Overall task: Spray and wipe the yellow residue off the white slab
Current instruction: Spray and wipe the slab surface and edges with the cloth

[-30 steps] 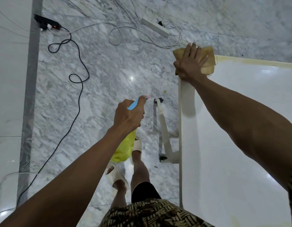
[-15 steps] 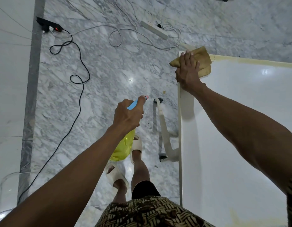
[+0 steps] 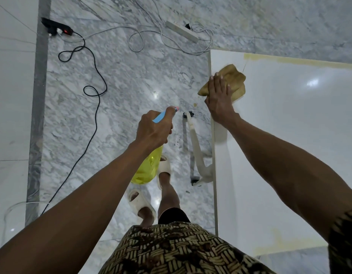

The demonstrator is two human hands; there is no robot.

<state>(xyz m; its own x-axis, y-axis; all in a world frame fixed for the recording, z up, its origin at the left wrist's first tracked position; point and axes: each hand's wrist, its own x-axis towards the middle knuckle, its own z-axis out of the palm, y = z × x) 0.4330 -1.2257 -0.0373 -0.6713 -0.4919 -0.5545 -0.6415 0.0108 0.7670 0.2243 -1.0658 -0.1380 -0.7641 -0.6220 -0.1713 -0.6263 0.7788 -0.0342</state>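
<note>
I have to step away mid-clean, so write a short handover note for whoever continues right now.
Left hand grips the yellow spray bottle with the blue trigger over the marble floor, off the slab.
Right hand presses the tan wiping cloth flat near the far left corner of the glossy white slab.
Done: that corner looks clean.
Left: the yellow residue strip along the far edge and a patch at the near edge.

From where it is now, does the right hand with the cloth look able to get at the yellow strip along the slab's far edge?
Probably yes: the right hand presses the cloth just short of the yellow strip, with bare slab between.
</note>
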